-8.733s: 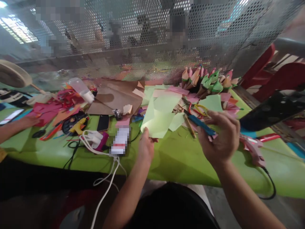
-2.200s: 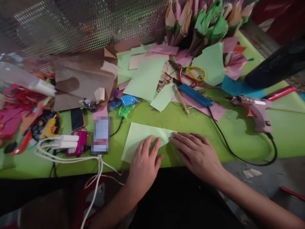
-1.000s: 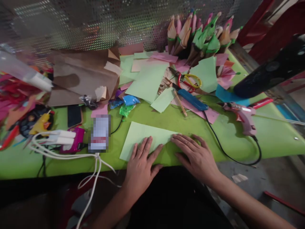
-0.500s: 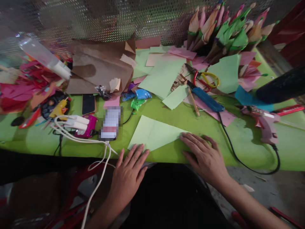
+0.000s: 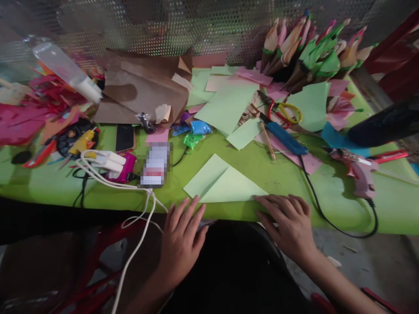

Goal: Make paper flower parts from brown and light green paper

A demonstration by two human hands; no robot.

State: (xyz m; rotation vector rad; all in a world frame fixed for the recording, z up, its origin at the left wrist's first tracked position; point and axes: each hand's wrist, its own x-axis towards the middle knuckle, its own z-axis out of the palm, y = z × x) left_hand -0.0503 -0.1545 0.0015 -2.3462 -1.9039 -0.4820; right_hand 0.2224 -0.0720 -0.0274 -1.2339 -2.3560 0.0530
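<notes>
In the lower middle of the frame, a pale green folded paper sheet (image 5: 235, 186) lies on the bright green covered table (image 5: 288, 179), its slanting fold edge running across the left part. The left hand (image 5: 183, 235), left of bottom centre, is spread and grasps nothing, its fingertips by the sheet's lower left edge (whether they touch it, I cannot tell), while the right hand (image 5: 288, 220), right of bottom centre, is also unclenched, fingertips at the sheet's pointed right corner. A pink pistol-shaped glue gun (image 5: 364, 173) lies at the right.
</notes>
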